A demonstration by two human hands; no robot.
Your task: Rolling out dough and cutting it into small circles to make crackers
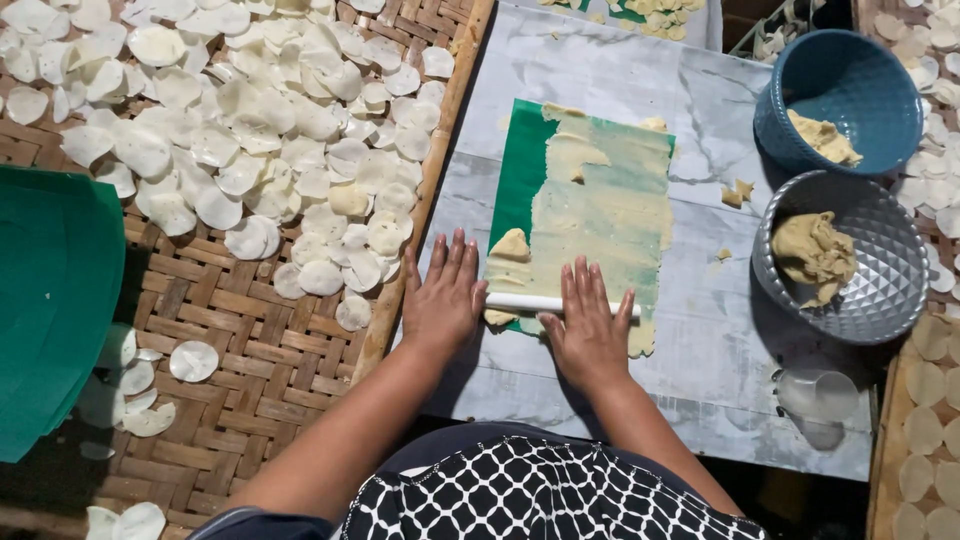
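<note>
Marble-patterned sheeting covers the low work table [610, 80], and at its middle lies a green plastic sheet [520, 165] that serves as the landmark for everything else. Spread thin over most of that sheet is a layer of pale yellow dough [605, 215] — ragged at its far edge, with a thicker lump at the near left corner. Across the sheet's near end lies a slim white rolling pin [525, 302]. Both hands press flat on it with fingers stretched out and spread, not curled around it: the left hand [445, 300] on the pin's left end, at the sheet's left edge, the right hand [590, 335] over its right half. Right of the sheet stand two bowls — a blue bowl [850, 75] farther off and a silver bowl [880, 295] nearer, each holding a lump of dough. Left of the sheet, a woven bamboo tray [270, 350] carries many thin pale discs [260, 130], and a green basin [55, 290] sits at the tray's far left edge.
</note>
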